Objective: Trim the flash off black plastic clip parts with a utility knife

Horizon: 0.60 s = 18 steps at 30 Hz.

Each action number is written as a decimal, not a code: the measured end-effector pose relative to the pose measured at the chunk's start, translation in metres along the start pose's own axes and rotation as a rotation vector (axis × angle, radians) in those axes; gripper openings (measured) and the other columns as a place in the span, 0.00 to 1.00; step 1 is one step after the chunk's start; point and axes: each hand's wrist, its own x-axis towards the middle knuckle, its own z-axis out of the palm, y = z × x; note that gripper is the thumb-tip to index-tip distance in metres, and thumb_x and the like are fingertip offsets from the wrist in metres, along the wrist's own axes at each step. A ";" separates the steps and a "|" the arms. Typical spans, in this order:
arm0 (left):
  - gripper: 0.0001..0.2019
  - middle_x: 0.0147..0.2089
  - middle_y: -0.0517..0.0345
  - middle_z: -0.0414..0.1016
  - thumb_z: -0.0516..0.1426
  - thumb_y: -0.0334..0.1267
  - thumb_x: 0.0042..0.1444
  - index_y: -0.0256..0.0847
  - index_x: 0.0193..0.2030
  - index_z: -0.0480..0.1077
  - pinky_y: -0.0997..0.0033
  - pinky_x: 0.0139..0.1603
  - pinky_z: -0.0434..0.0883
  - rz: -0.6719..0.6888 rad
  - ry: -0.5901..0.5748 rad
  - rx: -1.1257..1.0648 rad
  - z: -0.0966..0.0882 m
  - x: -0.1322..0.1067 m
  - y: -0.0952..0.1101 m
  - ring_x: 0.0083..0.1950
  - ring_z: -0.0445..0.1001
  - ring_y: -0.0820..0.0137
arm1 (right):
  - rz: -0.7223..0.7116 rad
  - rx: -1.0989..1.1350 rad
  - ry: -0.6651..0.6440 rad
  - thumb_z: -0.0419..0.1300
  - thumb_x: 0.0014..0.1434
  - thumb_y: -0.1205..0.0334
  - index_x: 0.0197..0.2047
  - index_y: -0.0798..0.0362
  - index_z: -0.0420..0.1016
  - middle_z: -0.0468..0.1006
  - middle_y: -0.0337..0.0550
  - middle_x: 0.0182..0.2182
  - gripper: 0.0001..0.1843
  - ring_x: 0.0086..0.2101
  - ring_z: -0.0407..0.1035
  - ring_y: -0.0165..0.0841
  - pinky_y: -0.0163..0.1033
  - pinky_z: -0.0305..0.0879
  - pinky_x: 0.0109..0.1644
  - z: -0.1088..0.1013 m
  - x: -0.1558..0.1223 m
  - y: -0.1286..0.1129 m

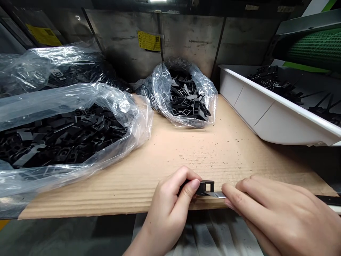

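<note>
My left hand is closed near the front edge of the cardboard, pinching a small black plastic part between thumb and forefinger. A square window shows in the part's free end. My right hand is closed on a knife, whose flat metal blade sticks out past the fingertips. The blade's tip meets the lower side of the black part. The knife's handle is hidden under my right fingers.
Brown cardboard covers the worktop, with dark shavings scattered on it. Clear plastic bags of black parts stand at left and at the back. A white tray with black pieces is at right.
</note>
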 end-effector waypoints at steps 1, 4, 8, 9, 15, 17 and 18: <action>0.09 0.25 0.64 0.65 0.49 0.35 0.61 0.41 0.29 0.65 0.76 0.29 0.61 0.006 -0.003 0.005 0.000 0.000 0.000 0.27 0.64 0.74 | 0.001 -0.010 -0.002 0.42 0.64 0.68 0.42 0.54 0.66 0.69 0.38 0.22 0.13 0.21 0.67 0.32 0.37 0.55 0.22 0.000 0.000 0.001; 0.09 0.25 0.64 0.65 0.49 0.35 0.61 0.41 0.29 0.65 0.76 0.28 0.61 -0.007 -0.004 -0.004 0.000 0.001 -0.001 0.27 0.64 0.74 | 0.017 -0.011 0.034 0.41 0.64 0.68 0.43 0.54 0.66 0.70 0.39 0.22 0.14 0.21 0.68 0.32 0.37 0.56 0.23 -0.002 0.000 0.002; 0.10 0.25 0.64 0.65 0.49 0.35 0.61 0.41 0.29 0.65 0.77 0.28 0.62 -0.015 0.007 -0.016 0.001 0.001 -0.002 0.28 0.65 0.73 | 0.025 -0.003 0.045 0.36 0.67 0.65 0.42 0.52 0.65 0.72 0.38 0.23 0.17 0.20 0.68 0.31 0.37 0.53 0.21 -0.003 -0.001 0.002; 0.10 0.25 0.64 0.65 0.49 0.35 0.61 0.41 0.29 0.65 0.77 0.28 0.62 -0.009 0.007 -0.010 0.001 0.000 -0.002 0.27 0.65 0.74 | 0.025 -0.005 0.022 0.36 0.67 0.65 0.42 0.52 0.65 0.73 0.38 0.23 0.17 0.20 0.68 0.31 0.37 0.52 0.20 -0.003 -0.001 0.001; 0.09 0.25 0.64 0.65 0.49 0.33 0.60 0.40 0.29 0.65 0.76 0.28 0.61 0.008 0.010 0.003 0.000 0.001 0.000 0.27 0.64 0.74 | 0.006 0.032 -0.044 0.42 0.64 0.68 0.41 0.52 0.66 0.70 0.36 0.22 0.13 0.20 0.67 0.32 0.36 0.55 0.21 -0.002 0.002 -0.001; 0.10 0.25 0.64 0.65 0.49 0.33 0.60 0.40 0.29 0.65 0.76 0.28 0.61 0.007 0.003 0.003 0.000 0.001 0.000 0.27 0.64 0.74 | -0.033 -0.014 -0.025 0.45 0.61 0.69 0.42 0.54 0.67 0.69 0.38 0.22 0.11 0.20 0.66 0.32 0.36 0.55 0.21 -0.002 0.003 0.000; 0.10 0.24 0.64 0.64 0.49 0.33 0.60 0.40 0.28 0.65 0.76 0.28 0.61 0.004 0.000 0.004 0.000 0.002 0.001 0.26 0.64 0.73 | -0.054 -0.037 -0.016 0.46 0.59 0.70 0.42 0.54 0.67 0.69 0.38 0.22 0.11 0.20 0.66 0.33 0.36 0.55 0.21 -0.002 0.004 0.001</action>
